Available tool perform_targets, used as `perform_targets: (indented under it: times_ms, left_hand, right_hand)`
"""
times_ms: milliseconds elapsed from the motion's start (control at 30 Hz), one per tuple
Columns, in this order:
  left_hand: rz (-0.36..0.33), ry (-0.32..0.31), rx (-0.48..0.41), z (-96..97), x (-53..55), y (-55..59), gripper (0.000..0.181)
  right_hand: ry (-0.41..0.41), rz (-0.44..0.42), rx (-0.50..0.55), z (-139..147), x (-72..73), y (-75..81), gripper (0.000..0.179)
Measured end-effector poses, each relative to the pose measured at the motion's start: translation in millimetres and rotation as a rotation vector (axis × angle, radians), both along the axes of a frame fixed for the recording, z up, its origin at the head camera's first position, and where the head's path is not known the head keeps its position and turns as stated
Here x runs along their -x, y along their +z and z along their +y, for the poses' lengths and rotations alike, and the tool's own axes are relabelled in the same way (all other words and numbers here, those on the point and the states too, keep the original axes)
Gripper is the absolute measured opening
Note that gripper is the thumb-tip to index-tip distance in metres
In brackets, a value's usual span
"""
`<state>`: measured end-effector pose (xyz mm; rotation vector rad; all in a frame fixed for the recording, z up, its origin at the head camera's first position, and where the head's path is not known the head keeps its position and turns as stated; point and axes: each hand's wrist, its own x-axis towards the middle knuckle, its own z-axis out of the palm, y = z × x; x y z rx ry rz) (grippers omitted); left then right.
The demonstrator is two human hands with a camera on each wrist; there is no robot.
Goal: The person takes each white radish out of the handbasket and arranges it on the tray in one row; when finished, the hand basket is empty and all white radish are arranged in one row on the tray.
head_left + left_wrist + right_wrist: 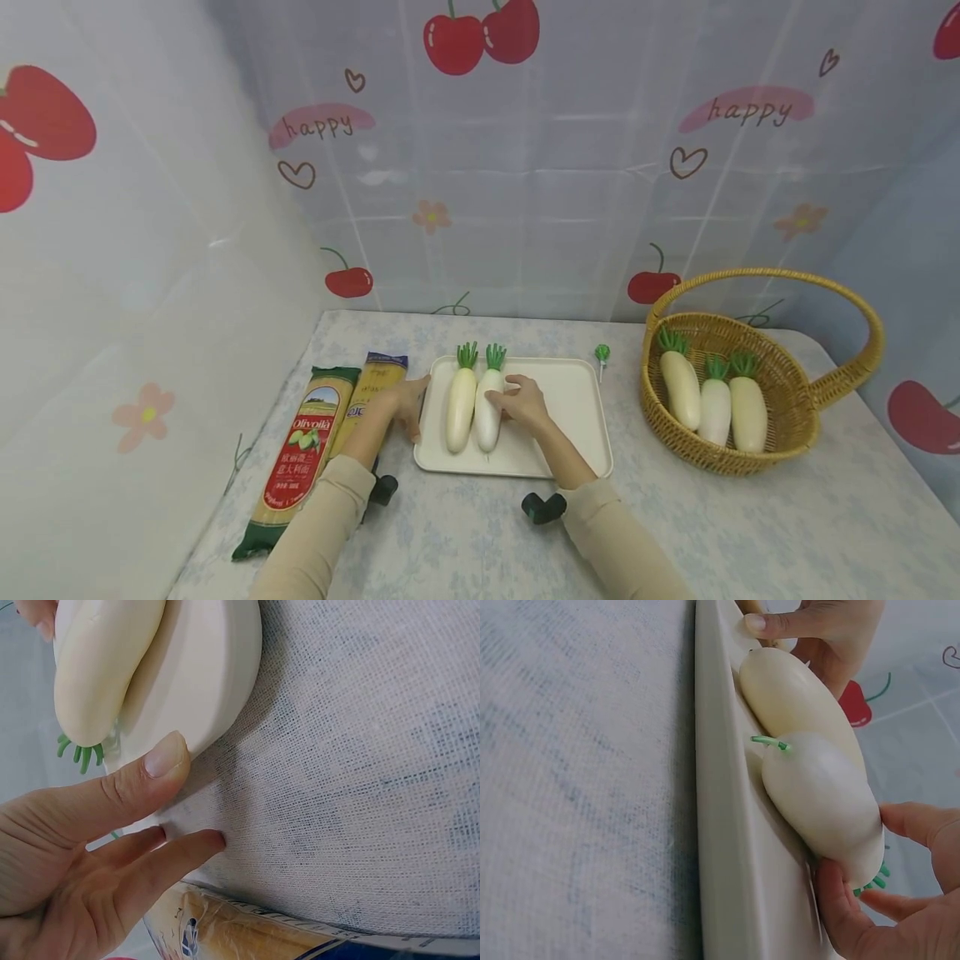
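Two white radishes with green tops lie side by side on a cream tray [573, 408]. My right hand [527, 403] holds the right-hand white radish [487, 425], thumb on one side and fingers on the other, as the right wrist view shows. The yellowish left-hand radish [460, 412] rests right beside it. At the tray's left edge is my left hand [408, 404], its thumb and fingers spread with nothing between them. In the left wrist view the left thumb [166, 756] is at the tray's rim; whether it touches cannot be told.
Left of the tray lie a red-labelled spaghetti pack [296, 454] and a yellow pasta pack [378, 375], partly behind the left arm. A wicker basket [675, 437] with three radishes stands to the right. A green lollipop [602, 353] lies near the tray's far right corner.
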<state>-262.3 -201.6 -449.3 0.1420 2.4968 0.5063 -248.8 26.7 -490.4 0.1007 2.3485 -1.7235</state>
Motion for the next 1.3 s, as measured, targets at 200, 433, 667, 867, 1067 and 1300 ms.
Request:
perform_targets:
  times_ms: [200,433,667,867,1067,1300]
  left_hand:
    - [0.005,0.013,0.002,0.2,-0.7,-1.2,0.117]
    - [0.002,0.020,-0.012,0.3,-0.3,-2.1,0.118]
    - [0.012,0.011,-0.007,-0.2,0.0,-1.9,0.120]
    - [0.015,0.009,-0.009,-1.1,0.3,-2.4,0.121]
    - [0.011,0.016,0.006,-1.4,-0.2,-2.8,0.120]
    - [-0.009,0.049,-0.015,0.3,-0.9,-2.7,0.116]
  right_hand:
    - [0.014,0.013,0.003,-0.7,-3.1,1.4,0.063]
    - [0.024,0.035,-0.009,1.2,-6.7,-1.6,0.063]
    - [0.029,0.067,0.013,4.5,-14.0,-0.9,0.062]
    - [0.044,0.055,0.056,17.7,-18.7,1.6,0.062]
    - [0.076,0.039,0.040,35.9,-24.3,6.4,0.061]
    - [0.143,0.073,0.077,59.5,-33.4,14.0,0.065]
